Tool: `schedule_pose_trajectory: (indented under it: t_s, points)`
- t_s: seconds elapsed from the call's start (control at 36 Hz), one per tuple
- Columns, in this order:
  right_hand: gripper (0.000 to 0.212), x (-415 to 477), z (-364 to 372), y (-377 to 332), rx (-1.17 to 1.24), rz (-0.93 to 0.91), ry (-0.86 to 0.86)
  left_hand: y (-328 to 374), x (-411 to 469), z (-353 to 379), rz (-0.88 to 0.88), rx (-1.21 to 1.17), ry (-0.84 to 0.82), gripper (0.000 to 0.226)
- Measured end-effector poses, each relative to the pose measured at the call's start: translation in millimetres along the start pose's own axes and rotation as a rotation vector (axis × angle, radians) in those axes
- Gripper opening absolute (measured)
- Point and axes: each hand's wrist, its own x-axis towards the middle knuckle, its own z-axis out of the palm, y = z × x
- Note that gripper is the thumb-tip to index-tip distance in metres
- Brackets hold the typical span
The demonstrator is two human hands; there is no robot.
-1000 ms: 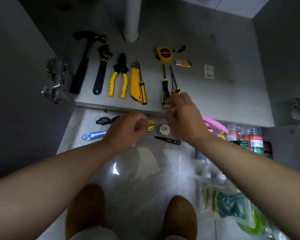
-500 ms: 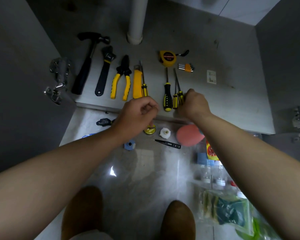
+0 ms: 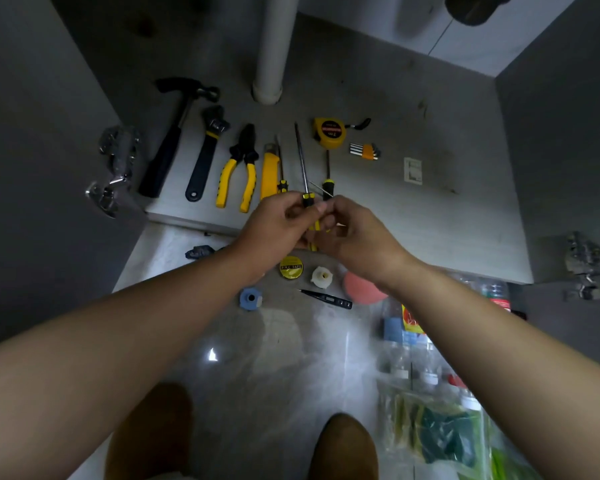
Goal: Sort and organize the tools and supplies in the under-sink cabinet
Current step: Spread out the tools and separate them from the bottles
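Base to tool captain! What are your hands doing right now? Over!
Hands: left hand and right hand both grip the long screwdriver at the cabinet edge. Lined up to its left: hammer, wrench, pliers. Nothing blocking. Over.

- The long screwdriver (image 3: pixel 302 161) shows only its shaft; the left grip (image 3: pixel 274 230) curls over most of the handle.
- A thin screwdriver (image 3: pixel 321 189) pokes a short piece of shaft out of the right grip (image 3: pixel 354 233), the rest covered (tip type too small to tell).
- The yellow knife (image 3: pixel 269 168) loses its near end behind the left grip.
- The pink disc (image 3: pixel 357 289) sits half behind the right wrist.
- The bottles (image 3: pixel 402 362) and the bag (image 3: pixel 440 441) are blurred, and the bottom edge cuts the bag.
- The pipe (image 3: pixel 274 46) runs off the top edge.
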Motion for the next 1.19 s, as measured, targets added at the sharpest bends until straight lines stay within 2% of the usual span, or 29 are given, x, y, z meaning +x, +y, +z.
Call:
schedule_pose_trajectory:
  t_s: [0.17,0.31,0.42,0.5,0.61,0.72,0.83,0.94,1.0,1.08,1.17,1.19]
  points:
    - [0.013,9.0,-3.6,2.1,-0.062,0.022,0.011,-0.6,-0.3,-4.9,-0.016,-0.011,0.077,0.025]
    - [0.016,26.4,-27.6,23.6,-0.452,0.083,0.279,-7.8,-1.1,-11.2,-0.014,-0.025,0.107,0.024]
    - [0.040,41.7,-42.5,38.7,-0.671,0.219,0.252,-16.1,-6.0,-13.9,-0.012,0.037,0.087,0.021]
    - [0.044,49.8,-42.5,43.9,-0.712,0.220,0.226,-23.0,-10.7,-16.7,-0.006,0.094,0.037,0.019]
    - [0.027,61.2,-38.0,47.9,-0.748,0.122,0.273,-33.6,-20.8,-23.8,-0.027,0.165,-0.112,0.018]
    - [0.007,64.5,-35.8,44.3,-0.799,0.111,0.284,-42.6,-30.9,-30.3,-0.067,0.202,-0.249,0.016]
    - [0.011,49.4,-34.1,36.7,-0.666,0.067,0.311,-50.3,-37.6,-40.1,-0.111,0.221,-0.318,0.016]
    - [0.003,9.5,-21.9,30.9,-0.550,-0.052,0.235,-65.3,-46.1,-50.7,-0.246,0.220,-0.459,0.017]
    - [0.006,-12.0,-13.2,33.3,-0.538,-0.052,0.161,-76.0,-50.9,-55.3,-0.309,0.292,-0.537,0.019]
    - [0.016,-37.1,1.0,52.6,-0.528,0.071,-0.024,-92.2,-60.7,-57.4,-0.339,0.425,-0.640,0.015]
    - [0.005,-56.2,19.0,84.6,-0.467,0.231,-0.228,-108.8,-66.7,-56.7,-0.326,0.629,-0.683,0.005]
    - [0.008,-60.9,24.3,96.7,-0.505,0.248,-0.265,-113.2,-68.1,-55.9,-0.325,0.717,-0.692,0.007]
